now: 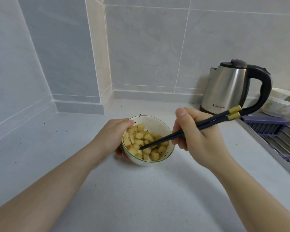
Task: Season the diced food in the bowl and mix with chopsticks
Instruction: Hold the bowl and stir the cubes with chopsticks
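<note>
Mixing step, I judge: seasoning looks already on, so I stir now. My left hand [115, 136] wraps the bowl [153, 124] from its 9 o'clock side, thumb on the rim, fingers curled round the outer wall; keep that hold firm so the bowl doesn't skate on the counter [141, 190]. My right hand [196, 138] pinches the chopsticks [177, 133] about mid-shaft, tips down in the cubes [144, 141] near bowl centre, yellow ends pointing to 2 o'clock. To do it well: keep tips low, sweep round the wall, lift cubes from the bottom and fold over, small strokes. The bowl is fairly full, so a hard flick could toss cubes over the rim at 3 or 6 o'clock. The bowl sits mid-counter, well apart from the kettle [228, 87] at 2 o'clock. It is white with a thin dark rim line, and dark flecks spatter the inside wall at 12 and 4 o'clock. The cubes are pale yellow, some browned by sauce, with dark specks on them; coating looks patchy, paler at 9 o'clock, so I judge more turning is needed. Stray specks dot the counter near the bowl.
</note>
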